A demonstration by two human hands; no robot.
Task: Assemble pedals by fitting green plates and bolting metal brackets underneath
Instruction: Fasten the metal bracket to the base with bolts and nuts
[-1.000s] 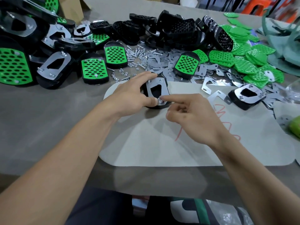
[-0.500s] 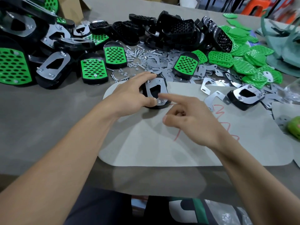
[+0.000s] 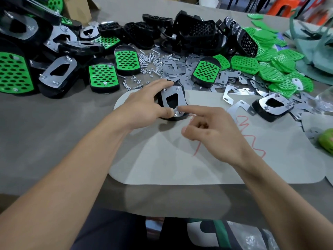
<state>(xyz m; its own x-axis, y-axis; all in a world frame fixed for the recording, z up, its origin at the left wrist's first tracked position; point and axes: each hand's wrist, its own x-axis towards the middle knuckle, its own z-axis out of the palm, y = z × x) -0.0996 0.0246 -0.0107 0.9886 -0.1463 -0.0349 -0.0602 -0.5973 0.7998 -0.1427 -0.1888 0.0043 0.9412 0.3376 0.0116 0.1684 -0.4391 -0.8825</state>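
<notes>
A pedal (image 3: 170,102) is lying upside down at the far left edge of a pale mat (image 3: 180,159) on the grey table (image 3: 45,132). Its metal bracket (image 3: 181,99) is facing up. The left hand (image 3: 144,105) is gripping the pedal from its left side, fingers curling over the far end and thumb pressing near the close end. The right hand (image 3: 212,134) is holding nothing. Its straight index finger is touching the nut (image 3: 177,113) at the bracket's near end while the other fingers are curling in.

Just behind the pedal, loose brackets (image 3: 180,69) are lying in a heap, with bolts and nuts (image 3: 149,64) scattered beside them. Finished pedals (image 3: 102,76) are crowding the far left, bare black pedal bodies (image 3: 194,31) are piling up at the back, and green plates (image 3: 270,69) are spreading over the far right. Another upturned pedal (image 3: 272,105) is sitting on the mat's right edge, well apart from the hands.

The pedal's long axis is running away from the person, leaning slightly right at the near end. Two bolt ends (image 3: 177,88) are sticking up at its far end.
</notes>
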